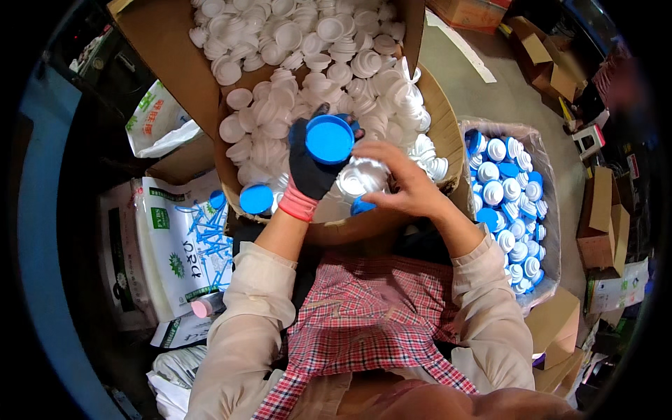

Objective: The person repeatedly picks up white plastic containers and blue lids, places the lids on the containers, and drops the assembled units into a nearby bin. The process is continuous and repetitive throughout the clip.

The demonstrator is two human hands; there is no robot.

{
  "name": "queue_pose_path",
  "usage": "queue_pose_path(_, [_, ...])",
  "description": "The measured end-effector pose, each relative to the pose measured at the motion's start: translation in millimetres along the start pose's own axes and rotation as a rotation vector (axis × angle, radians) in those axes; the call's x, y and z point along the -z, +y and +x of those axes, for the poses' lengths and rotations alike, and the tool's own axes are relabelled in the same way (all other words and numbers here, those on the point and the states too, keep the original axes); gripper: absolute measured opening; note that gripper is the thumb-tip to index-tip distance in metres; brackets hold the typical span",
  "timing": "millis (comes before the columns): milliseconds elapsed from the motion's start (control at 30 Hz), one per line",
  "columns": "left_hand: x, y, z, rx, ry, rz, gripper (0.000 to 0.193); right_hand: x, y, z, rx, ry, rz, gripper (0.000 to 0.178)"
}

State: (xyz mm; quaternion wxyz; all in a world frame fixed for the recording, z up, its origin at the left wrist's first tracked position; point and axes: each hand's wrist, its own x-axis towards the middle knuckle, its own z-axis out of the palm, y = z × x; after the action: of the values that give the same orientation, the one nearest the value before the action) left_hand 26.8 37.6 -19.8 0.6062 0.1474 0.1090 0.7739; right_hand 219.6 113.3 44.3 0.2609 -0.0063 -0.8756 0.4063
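Observation:
My left hand, in a black glove with a pink cuff, holds a round blue cap with its hollow side up over the front of a large cardboard box. Close beside it, the thumb and forefinger of my bare right hand curve round a shiny, stepped white plastic piece. Partly hidden by the right thumb is another blue cap. A further blue cap lies to the left of my gloved wrist. Heaped white plastic pieces fill the box beyond my hands.
To the right stands a lined bin of blue-and-white assembled caps. Thin blue plastic pieces lie on a printed white bag at left. Open cartons stand on the floor at far right.

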Motion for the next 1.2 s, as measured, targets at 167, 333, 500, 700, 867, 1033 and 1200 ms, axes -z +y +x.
queue_pose_path(167, [-6, 10, -6, 0.048, -0.124, -0.014, 0.072, 16, 19, -4, -0.271, 0.261, 0.656, 0.063])
queue_pose_path(333, [-14, -7, -14, -0.13, -0.107, 0.442, 0.067, -1, -6, 9, -0.177, 0.32, 0.306, 0.066])
queue_pose_path(500, [-6, -13, -19, -0.079, -0.127, 0.341, 0.054, -17, -13, 19, 0.045, 0.291, -0.26, 0.064])
queue_pose_path(700, [-1, -13, -25, -0.324, -0.168, 0.986, 0.049, -19, -14, 21, 0.08, 0.26, -0.385, 0.064])
queue_pose_path(867, [5, -6, -18, -0.048, -0.034, 0.562, 0.057, -12, -18, 19, -0.04, 0.346, -0.061, 0.068])
queue_pose_path(1033, [-16, -4, -20, -0.095, -0.162, 0.571, 0.069, -13, -17, 13, -0.072, 0.372, 0.11, 0.066])
queue_pose_path(1200, [-3, -4, -21, 0.089, -0.034, 0.229, 0.066, -10, -18, 17, 0.043, 0.191, -0.24, 0.064])
